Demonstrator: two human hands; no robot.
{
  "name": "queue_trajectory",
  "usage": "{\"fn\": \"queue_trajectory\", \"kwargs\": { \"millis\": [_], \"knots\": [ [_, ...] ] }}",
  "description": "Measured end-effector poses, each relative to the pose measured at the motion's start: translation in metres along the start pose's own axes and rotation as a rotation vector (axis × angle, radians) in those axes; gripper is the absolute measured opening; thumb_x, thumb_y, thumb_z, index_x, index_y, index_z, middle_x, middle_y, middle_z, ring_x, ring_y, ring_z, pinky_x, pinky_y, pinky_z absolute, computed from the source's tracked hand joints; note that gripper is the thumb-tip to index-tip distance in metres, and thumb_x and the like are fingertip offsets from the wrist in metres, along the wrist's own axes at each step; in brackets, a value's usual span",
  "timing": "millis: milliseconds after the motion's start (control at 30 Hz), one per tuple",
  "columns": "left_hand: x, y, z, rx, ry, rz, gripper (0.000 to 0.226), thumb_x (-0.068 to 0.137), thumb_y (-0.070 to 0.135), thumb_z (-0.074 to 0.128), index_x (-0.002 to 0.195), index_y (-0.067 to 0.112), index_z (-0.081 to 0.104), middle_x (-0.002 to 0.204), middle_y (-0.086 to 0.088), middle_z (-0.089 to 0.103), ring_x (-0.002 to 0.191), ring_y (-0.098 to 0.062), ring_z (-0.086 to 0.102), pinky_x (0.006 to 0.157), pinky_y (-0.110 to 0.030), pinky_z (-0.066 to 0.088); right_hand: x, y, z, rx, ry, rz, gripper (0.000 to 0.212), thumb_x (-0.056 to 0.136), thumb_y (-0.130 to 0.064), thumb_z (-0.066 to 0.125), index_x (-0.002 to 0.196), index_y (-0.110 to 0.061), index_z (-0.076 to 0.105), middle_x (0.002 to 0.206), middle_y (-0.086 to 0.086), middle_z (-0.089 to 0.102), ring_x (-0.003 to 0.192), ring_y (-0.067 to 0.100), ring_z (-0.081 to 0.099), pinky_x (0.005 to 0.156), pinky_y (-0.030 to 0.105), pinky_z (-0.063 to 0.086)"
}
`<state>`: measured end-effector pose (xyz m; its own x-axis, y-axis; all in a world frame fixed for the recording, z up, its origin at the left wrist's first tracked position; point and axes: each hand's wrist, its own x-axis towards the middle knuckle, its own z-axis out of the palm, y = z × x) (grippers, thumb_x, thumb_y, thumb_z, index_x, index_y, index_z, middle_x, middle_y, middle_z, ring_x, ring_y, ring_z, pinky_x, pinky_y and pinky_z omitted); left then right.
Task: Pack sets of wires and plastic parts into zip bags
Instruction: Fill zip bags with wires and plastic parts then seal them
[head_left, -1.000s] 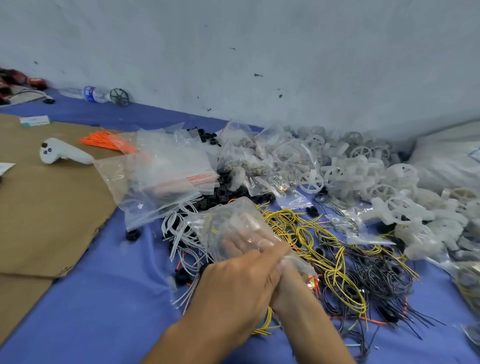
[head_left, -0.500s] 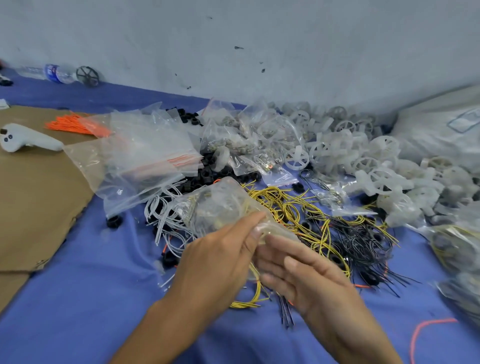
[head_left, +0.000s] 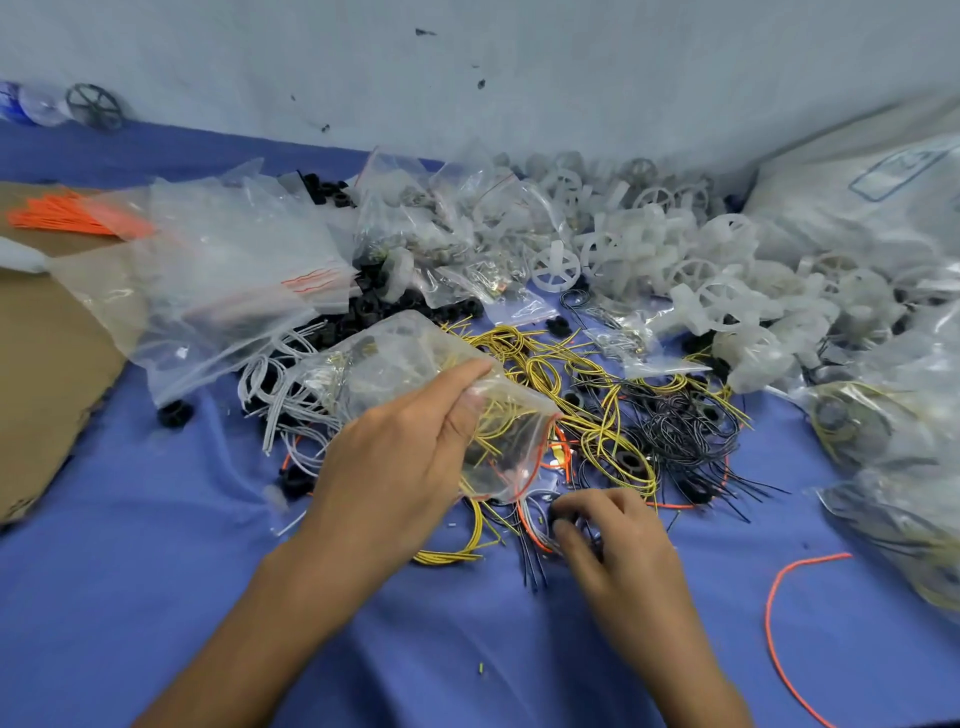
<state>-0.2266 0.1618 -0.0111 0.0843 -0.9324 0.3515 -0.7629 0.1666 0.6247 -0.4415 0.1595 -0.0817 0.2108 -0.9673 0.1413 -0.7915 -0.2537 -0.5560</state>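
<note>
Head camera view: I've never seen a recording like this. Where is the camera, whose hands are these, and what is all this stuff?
There is no machine here. A person wears a wide-angle camera on the head, looking down at their own two bare hands. The left hand pinches a clear zip bag, whose red-striped end is nearest the right hand. That hand's curled fingers are among loose wires at the near edge of the pile; blur hides whether they grip anything. On the blue cloth lie yellow wires, black wires, white wires, small black rings, white plastic wheels and a stack of empty bags. Brown cardboard lies to the left.
</note>
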Motion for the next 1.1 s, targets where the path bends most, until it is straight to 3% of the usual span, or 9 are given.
{"fn": "queue_trajectory", "kwargs": {
  "millis": [233,367,433,567,667,833,933,1033,1100],
  "knots": [
    [-0.001,-0.001,-0.001,0.005,0.014,0.003,0.04,0.099,0.052,0.03,0.135,0.048,0.048,0.092,0.005,0.069,0.083,-0.021,0.059,0.063,-0.03,0.035,0.007,0.0,-0.002,-0.125,0.025,0.145,0.008,0.083,-0.038,0.071,0.087,-0.036,0.065,0.094,-0.012,0.048,0.091,0.016,0.043,0.079,0.03,0.038],
    [-0.001,0.003,0.0,-0.006,-0.01,-0.007,0.04,0.099,0.052,0.029,0.135,0.049,0.046,0.094,0.005,0.069,0.086,-0.026,0.062,0.067,-0.035,0.045,0.015,-0.006,-0.005,-0.304,-0.07,0.085,0.007,0.086,-0.038,0.067,0.092,-0.036,0.069,0.095,-0.007,0.047,0.091,0.02,0.044,0.082,0.034,0.039],
    [-0.001,0.003,0.0,-0.012,-0.019,-0.014,0.041,0.098,0.053,0.028,0.136,0.049,0.046,0.098,0.007,0.07,0.089,-0.026,0.063,0.07,-0.037,0.049,0.021,-0.008,-0.007,-0.093,-0.039,0.115,0.006,0.088,-0.028,0.066,0.087,-0.033,0.07,0.095,-0.008,0.052,0.094,0.015,0.049,0.08,0.028,0.041],
    [-0.002,0.0,-0.001,-0.017,-0.008,-0.025,0.043,0.098,0.054,0.028,0.136,0.05,0.047,0.091,0.008,0.067,0.084,-0.022,0.061,0.065,-0.033,0.043,0.028,-0.01,-0.02,0.753,0.092,0.379,0.026,0.091,-0.005,0.054,0.077,-0.022,0.066,0.085,-0.006,0.066,0.074,0.006,0.057,0.064,0.016,0.045],
    [-0.002,0.0,-0.001,-0.011,-0.007,-0.027,0.043,0.098,0.053,0.028,0.136,0.049,0.047,0.079,0.009,0.058,0.081,-0.021,0.059,0.063,-0.031,0.037,0.03,-0.007,-0.028,0.978,0.086,0.409,0.028,0.091,-0.001,0.05,0.08,-0.02,0.067,0.093,0.004,0.071,0.085,0.015,0.063,0.077,0.027,0.045],
    [-0.003,-0.001,0.001,-0.013,-0.004,-0.027,0.04,0.098,0.054,0.028,0.136,0.052,0.043,0.094,0.009,0.068,0.083,-0.018,0.058,0.064,-0.029,0.035,0.029,-0.008,-0.032,1.034,0.127,0.391,0.012,0.093,-0.006,0.057,0.097,-0.017,0.061,0.094,0.005,0.074,0.087,0.019,0.066,0.082,0.028,0.048],
    [-0.003,-0.002,0.003,-0.014,-0.001,-0.027,0.04,0.098,0.055,0.028,0.136,0.053,0.041,0.102,0.012,0.07,0.09,-0.016,0.058,0.067,-0.029,0.038,0.029,-0.008,-0.033,1.019,0.146,0.385,0.028,0.09,-0.005,0.06,0.11,-0.023,0.068,0.099,0.005,0.068,0.095,0.02,0.064,0.09,0.028,0.049],
    [-0.004,-0.003,0.003,-0.014,0.003,-0.022,0.038,0.099,0.054,0.029,0.136,0.054,0.04,0.103,0.013,0.07,0.096,-0.015,0.055,0.067,-0.029,0.038,0.029,-0.013,-0.037,0.968,0.112,0.312,0.026,0.091,-0.005,0.06,0.105,-0.022,0.075,0.095,0.0,0.07,0.088,0.009,0.064,0.077,0.011,0.049],
    [-0.005,-0.003,0.003,-0.01,0.006,-0.022,0.039,0.099,0.054,0.029,0.136,0.054,0.04,0.102,0.013,0.071,0.094,-0.014,0.056,0.066,-0.028,0.037,0.03,-0.013,-0.039,0.899,0.117,0.253,0.02,0.092,-0.007,0.063,0.099,-0.022,0.074,0.094,-0.003,0.072,0.087,0.007,0.064,0.075,0.011,0.049]
  ]
}}
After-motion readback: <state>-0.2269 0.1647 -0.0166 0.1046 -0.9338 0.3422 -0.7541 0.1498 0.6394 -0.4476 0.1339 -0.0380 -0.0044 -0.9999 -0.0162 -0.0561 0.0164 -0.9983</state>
